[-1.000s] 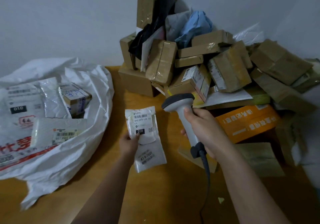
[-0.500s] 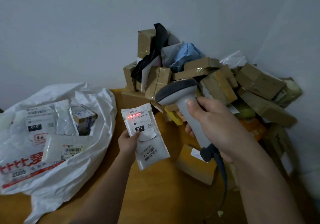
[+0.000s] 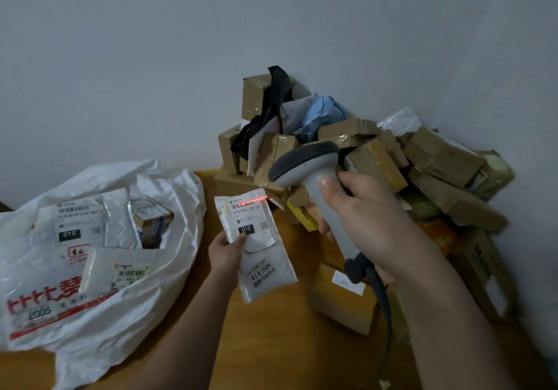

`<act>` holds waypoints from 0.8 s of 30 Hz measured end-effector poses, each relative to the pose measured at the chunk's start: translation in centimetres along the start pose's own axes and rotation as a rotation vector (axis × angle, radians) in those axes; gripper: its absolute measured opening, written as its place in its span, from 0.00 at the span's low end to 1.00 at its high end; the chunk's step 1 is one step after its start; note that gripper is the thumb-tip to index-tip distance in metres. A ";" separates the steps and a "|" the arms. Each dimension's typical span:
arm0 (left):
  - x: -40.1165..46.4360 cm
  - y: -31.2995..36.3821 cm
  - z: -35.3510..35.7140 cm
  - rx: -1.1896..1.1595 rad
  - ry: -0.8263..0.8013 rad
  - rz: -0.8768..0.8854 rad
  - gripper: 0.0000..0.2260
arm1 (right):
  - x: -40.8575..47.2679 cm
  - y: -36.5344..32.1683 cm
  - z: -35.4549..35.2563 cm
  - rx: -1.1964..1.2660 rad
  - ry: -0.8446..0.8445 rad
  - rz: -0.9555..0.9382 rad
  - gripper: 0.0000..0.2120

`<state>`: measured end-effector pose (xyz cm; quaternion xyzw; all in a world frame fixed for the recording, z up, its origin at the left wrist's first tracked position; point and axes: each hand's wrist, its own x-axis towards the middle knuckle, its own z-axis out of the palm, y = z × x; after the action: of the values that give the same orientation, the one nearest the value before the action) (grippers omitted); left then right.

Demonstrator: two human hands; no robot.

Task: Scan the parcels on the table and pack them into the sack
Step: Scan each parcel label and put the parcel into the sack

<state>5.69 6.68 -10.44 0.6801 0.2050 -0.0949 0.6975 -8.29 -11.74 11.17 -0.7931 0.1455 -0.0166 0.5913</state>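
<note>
The scanner (image 3: 314, 190) hid some parcels; left hand (image 3: 225, 252) clamped the white packet (image 3: 256, 244), right hand (image 3: 371, 217) gripped the scanner beside it.

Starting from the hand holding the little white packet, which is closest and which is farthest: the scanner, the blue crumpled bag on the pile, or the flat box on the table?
From the left hand, in the head view:
1. Scanner, just to its right, held in the right hand.
2. Flat box, on the table lower right.
3. Blue crumpled bag, high on the pile by the wall.
</note>
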 end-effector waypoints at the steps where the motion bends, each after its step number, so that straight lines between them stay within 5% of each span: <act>1: -0.1 0.0 -0.2 0.000 0.005 0.000 0.11 | 0.2 -0.1 0.3 -0.004 -0.008 -0.005 0.14; 24: -1.2 0.3 -3.8 -0.056 0.031 0.000 0.11 | 1.4 -0.8 3.3 -0.084 -0.103 -0.049 0.15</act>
<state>4.16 10.24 -9.60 0.6617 0.2182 -0.0786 0.7130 -6.14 -8.82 10.70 -0.8205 0.0958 0.0159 0.5634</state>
